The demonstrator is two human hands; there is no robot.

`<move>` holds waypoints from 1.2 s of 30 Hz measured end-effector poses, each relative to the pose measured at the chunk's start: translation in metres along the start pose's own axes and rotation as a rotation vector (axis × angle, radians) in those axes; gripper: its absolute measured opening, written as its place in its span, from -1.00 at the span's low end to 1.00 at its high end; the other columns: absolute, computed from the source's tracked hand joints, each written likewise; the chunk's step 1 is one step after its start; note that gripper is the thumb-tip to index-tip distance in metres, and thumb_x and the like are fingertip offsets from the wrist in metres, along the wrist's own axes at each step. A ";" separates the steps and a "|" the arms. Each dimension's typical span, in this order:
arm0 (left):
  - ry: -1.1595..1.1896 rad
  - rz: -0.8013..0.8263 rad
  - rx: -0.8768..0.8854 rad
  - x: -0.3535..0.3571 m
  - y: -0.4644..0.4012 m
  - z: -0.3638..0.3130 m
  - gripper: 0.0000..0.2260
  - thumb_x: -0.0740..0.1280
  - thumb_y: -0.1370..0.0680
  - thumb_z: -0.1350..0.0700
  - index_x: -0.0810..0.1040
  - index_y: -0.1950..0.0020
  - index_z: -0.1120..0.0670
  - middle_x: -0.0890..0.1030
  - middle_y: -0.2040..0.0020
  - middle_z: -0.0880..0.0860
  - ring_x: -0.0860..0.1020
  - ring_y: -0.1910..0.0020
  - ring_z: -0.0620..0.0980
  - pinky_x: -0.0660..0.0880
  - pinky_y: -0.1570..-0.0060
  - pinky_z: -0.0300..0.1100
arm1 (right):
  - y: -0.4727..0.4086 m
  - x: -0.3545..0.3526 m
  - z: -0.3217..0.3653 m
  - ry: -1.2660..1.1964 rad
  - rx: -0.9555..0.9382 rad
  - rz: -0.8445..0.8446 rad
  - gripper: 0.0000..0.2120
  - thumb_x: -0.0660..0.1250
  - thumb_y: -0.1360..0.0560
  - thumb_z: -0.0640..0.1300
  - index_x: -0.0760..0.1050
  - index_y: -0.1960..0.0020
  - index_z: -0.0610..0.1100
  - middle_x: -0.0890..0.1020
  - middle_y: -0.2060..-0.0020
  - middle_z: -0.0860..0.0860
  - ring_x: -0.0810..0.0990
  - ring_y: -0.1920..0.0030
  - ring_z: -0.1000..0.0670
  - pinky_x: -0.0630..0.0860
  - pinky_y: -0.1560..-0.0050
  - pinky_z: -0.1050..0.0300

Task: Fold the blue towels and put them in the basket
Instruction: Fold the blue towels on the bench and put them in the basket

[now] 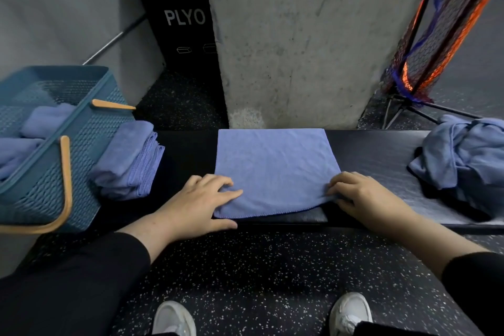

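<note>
The flat blue towel [275, 169] at frame centre is pinched at its two near corners by the left hand [199, 199] and right hand [360, 196]. Its free far edge lies directly upward of the fingers [231, 194], so a fold away from the body is probably favoured.

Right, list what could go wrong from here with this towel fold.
1. The flat towel overhangs the bench's near edge; both hands, left hand and right hand, hold only its near corners, so it could slide off onto the floor.
2. The folded stack leans against the basket and may topple if bumped.
3. The crumpled pile sits near the bench's right end.
</note>
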State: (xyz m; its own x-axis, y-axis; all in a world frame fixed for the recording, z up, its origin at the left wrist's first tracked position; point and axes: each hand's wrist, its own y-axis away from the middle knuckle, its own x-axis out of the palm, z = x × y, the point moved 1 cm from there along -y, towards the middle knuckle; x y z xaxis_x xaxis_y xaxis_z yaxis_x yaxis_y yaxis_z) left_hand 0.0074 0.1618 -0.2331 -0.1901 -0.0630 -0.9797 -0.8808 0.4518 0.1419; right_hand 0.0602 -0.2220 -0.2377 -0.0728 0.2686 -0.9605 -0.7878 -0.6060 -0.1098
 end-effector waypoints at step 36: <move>1.408 0.071 -0.304 -0.087 0.035 -0.029 -0.80 0.43 -0.32 0.10 0.66 0.11 0.15 0.65 0.14 0.16 0.60 0.17 0.00 0.50 0.21 -0.21 | -0.010 -0.075 0.065 -1.175 0.585 0.118 -0.84 0.36 -0.41 -0.03 0.46 0.15 -0.11 0.34 0.20 -0.11 0.27 0.24 -0.09 0.16 0.29 0.05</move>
State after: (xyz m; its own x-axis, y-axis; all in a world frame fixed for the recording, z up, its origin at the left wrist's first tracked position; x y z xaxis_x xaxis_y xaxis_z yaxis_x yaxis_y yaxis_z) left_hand -0.0198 0.1573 -0.1386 -0.3405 -0.9392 -0.0442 -0.8740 0.2988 0.3833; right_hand 0.0339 -0.1872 -0.1483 -0.4097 0.9028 -0.1306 -0.8651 -0.3391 0.3697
